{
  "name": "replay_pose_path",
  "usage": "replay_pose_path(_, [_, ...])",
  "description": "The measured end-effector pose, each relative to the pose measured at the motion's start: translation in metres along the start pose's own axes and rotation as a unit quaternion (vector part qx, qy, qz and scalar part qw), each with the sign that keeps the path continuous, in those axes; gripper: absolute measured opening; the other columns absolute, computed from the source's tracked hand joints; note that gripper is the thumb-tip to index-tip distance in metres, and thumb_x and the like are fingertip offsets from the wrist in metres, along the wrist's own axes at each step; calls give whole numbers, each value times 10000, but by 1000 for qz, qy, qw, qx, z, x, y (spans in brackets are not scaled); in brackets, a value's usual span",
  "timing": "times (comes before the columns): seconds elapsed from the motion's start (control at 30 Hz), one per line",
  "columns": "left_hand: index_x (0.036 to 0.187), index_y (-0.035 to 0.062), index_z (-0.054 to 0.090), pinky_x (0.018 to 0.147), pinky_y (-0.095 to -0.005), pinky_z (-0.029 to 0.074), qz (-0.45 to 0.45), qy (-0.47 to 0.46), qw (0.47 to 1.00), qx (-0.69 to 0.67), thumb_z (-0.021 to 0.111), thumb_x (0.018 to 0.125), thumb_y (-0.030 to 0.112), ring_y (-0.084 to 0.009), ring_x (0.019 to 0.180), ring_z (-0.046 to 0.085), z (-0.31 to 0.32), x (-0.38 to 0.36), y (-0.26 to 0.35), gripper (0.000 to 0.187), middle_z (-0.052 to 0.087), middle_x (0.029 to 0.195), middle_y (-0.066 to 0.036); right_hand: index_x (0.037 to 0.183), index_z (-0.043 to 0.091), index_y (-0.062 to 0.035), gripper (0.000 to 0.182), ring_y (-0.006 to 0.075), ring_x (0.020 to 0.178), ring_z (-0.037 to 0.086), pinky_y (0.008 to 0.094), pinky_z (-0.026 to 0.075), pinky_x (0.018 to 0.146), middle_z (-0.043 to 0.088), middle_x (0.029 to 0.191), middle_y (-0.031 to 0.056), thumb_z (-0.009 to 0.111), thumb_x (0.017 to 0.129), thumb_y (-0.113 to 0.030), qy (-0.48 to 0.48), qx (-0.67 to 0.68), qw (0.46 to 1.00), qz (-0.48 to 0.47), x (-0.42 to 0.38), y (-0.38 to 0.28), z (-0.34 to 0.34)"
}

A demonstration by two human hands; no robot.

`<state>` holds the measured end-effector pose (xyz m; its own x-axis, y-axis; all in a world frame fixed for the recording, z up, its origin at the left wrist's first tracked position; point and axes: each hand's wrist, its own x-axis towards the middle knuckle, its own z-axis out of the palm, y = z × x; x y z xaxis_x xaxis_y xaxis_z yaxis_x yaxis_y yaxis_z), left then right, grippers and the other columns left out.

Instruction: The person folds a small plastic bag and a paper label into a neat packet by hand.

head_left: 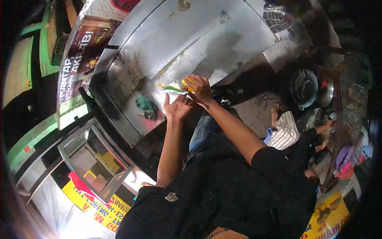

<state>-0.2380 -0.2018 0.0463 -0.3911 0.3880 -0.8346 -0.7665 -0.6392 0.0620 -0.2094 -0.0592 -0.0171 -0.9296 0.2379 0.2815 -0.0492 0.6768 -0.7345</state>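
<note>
My left hand (178, 108) is turned palm up, with its fingertips at the lower edge of a white and green packet (174, 88). The packet looks soft and has a green band; its label is unreadable. My right hand (200, 88) is closed around a small yellow thing, perhaps a sponge (187, 83), right beside the packet. Both hands are just over the front edge of a grey metal counter (191, 51). To the left of my left hand, a crumpled dark green cloth (146, 107) lies on the counter.
A striped cloth (275, 18) lies at the counter's far right. On the right are a wok-like pan (305, 89) and a crouching person in dark clothes (308, 147), near a purple basket (344, 157). A glass-sided display case (95, 159) stands at left, beside a printed banner (77, 59).
</note>
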Motion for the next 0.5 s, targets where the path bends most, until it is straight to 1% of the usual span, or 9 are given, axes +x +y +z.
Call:
replay_pose_path(0.07, [1238,-80,463,684,-371,327,3,-40,999,-20,390,876,644,-229,717,408,-7,18,9,813,598,1042,-156,1125,627,-79,340,261,1065,568,416,414,897,619,1146,105,569,880,-308,-14,6,1000,13,11,9,11])
replay_pose_path(0.1, [1216,-50,485,675,-359,331,16,-31,999,-3,434,883,610,-222,699,408,13,14,6,740,600,1053,-149,1100,629,-77,313,254,1006,584,418,422,864,628,1108,94,565,880,-290,-8,1,1000,4,15,16,17])
replay_pose_path(0.2, [1174,62,466,615,-363,323,80,33,995,48,483,874,596,-210,631,381,25,33,5,613,569,1006,-123,1052,631,-74,275,250,921,594,418,434,823,633,1055,76,566,873,-272,-5,4,1000,15,30,26,18])
replay_pose_path(0.23, [1154,106,471,586,-350,340,90,11,995,50,496,885,578,-210,595,396,29,36,4,544,569,1017,-129,1014,632,-85,263,249,867,595,411,442,772,633,1017,62,593,837,-276,6,-7,1000,17,32,31,25])
replay_pose_path(0.33, [1249,131,426,616,-307,350,170,-88,970,150,447,937,540,-166,697,461,24,52,-1,514,569,1127,-138,1060,615,-110,326,254,869,594,403,446,741,632,1005,59,648,782,-279,5,-18,999,35,36,46,38])
replay_pose_path(0.37, [1281,134,402,628,-294,346,194,-103,959,181,442,944,527,-151,721,459,18,58,-3,519,568,1139,-132,1123,586,-133,422,254,887,593,409,446,732,630,1028,50,695,731,-245,-6,-22,999,38,36,50,39])
replay_pose_path(0.43, [1346,140,353,653,-268,338,244,-135,930,239,432,957,501,-121,769,455,10,73,-6,537,566,1161,-121,1156,569,-142,463,255,911,589,410,445,731,627,1048,47,705,723,-228,10,-3,998,54,35,57,47])
replay_pose_path(0.47, [1364,135,335,652,-261,336,269,-130,908,293,425,960,496,-115,755,449,5,79,-5,550,573,1172,-130,1173,560,-146,484,255,923,587,411,445,731,626,1059,46,710,719,-219,18,6,998,62,34,60,50])
replay_pose_path(0.5, [1382,130,317,650,-254,334,292,-125,883,345,419,962,491,-109,741,444,2,85,-4,563,580,1182,-139,1177,562,-147,517,253,945,582,411,437,746,622,1081,44,740,696,-214,7,12,998,69,32,63,52])
